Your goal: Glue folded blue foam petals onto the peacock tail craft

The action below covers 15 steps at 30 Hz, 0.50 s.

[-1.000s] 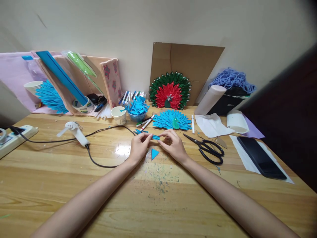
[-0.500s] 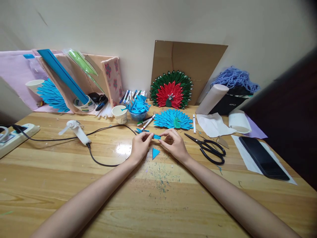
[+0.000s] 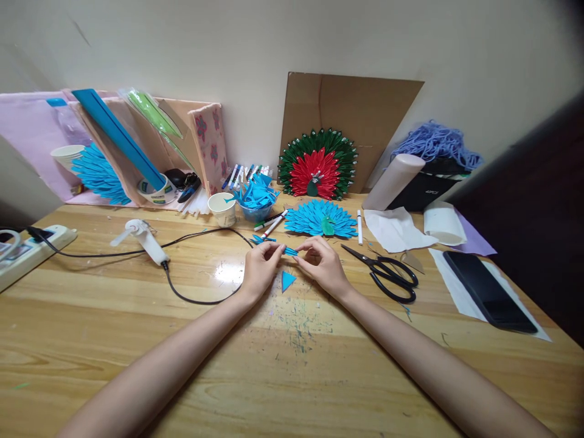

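Note:
Between my two hands is a small folded blue strip (image 3: 290, 251), its material unclear. My left hand (image 3: 261, 267) pinches its left end, and my right hand (image 3: 323, 266) pinches the right end. A blue triangle (image 3: 288, 281) lies on the wooden table (image 3: 255, 377) just below them. Behind my left fingers lie a few blue pieces (image 3: 261, 239). A blue feathered fan with a green body (image 3: 319, 219) rests beyond my hands. Open black-handled scissors (image 3: 387, 271) lie to the right of my right hand.
A white glue gun (image 3: 148, 242) with a black cord is on the left, near a power strip (image 3: 36, 255). Blue pieces fill a bowl (image 3: 255, 213) beside a paper cup (image 3: 222, 210). A red-green peacock (image 3: 314, 167) leans on cardboard (image 3: 365, 115). A phone (image 3: 488, 292) lies right.
The view has shifted slightly, so everything appears a little to the right. Both hands keep their pinch on the blue strip, which looks slightly more tilted.

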Each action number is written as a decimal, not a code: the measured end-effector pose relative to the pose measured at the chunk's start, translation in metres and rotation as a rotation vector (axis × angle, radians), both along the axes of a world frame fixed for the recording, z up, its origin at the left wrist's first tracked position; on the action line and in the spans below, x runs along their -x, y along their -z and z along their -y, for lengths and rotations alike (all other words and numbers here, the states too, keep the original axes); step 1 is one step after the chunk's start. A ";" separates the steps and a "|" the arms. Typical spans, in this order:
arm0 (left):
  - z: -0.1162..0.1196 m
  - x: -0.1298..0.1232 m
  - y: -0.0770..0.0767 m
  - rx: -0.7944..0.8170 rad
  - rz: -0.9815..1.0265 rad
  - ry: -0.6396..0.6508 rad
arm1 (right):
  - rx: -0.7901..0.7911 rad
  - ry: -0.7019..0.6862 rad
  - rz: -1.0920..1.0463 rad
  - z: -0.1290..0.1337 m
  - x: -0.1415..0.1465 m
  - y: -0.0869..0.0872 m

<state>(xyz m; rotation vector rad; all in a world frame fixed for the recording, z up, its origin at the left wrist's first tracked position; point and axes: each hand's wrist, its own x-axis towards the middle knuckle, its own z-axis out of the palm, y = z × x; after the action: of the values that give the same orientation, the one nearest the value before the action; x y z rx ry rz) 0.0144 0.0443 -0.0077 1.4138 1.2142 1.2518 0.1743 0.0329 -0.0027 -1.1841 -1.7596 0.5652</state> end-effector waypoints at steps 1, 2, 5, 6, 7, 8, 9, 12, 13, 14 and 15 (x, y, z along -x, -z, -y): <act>0.000 0.000 0.000 -0.009 -0.015 0.000 | 0.000 0.000 0.001 0.000 0.000 0.000; 0.000 0.000 0.001 -0.014 -0.027 0.003 | 0.000 -0.001 0.001 0.000 0.000 0.000; 0.000 0.001 0.002 -0.021 -0.038 0.008 | -0.002 -0.007 -0.002 0.000 0.001 0.000; 0.000 0.001 0.003 -0.021 -0.036 0.010 | -0.005 -0.008 -0.002 0.000 0.001 0.000; 0.000 0.001 0.003 -0.019 -0.034 0.012 | -0.007 -0.009 -0.001 0.000 0.001 0.000; 0.000 0.001 0.004 -0.016 -0.030 0.012 | -0.008 -0.009 -0.001 0.000 0.001 0.000; 0.000 0.001 0.004 -0.011 -0.025 0.014 | -0.008 -0.009 -0.001 0.000 0.001 0.000; 0.000 0.000 0.004 -0.006 -0.017 0.012 | -0.001 -0.009 -0.009 0.000 0.001 0.000; 0.000 0.000 0.003 -0.008 -0.018 0.011 | -0.001 -0.009 -0.010 0.000 0.001 0.000; 0.000 0.000 0.003 -0.010 -0.023 0.012 | -0.002 -0.011 -0.010 0.000 0.001 0.000; 0.000 0.000 0.003 -0.012 -0.028 0.013 | -0.004 -0.012 -0.007 0.000 0.001 0.000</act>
<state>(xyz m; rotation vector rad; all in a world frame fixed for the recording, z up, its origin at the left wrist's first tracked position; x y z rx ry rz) 0.0139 0.0439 -0.0111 1.4500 1.2161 1.2369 0.1736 0.0326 -0.0028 -1.1675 -1.7623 0.5722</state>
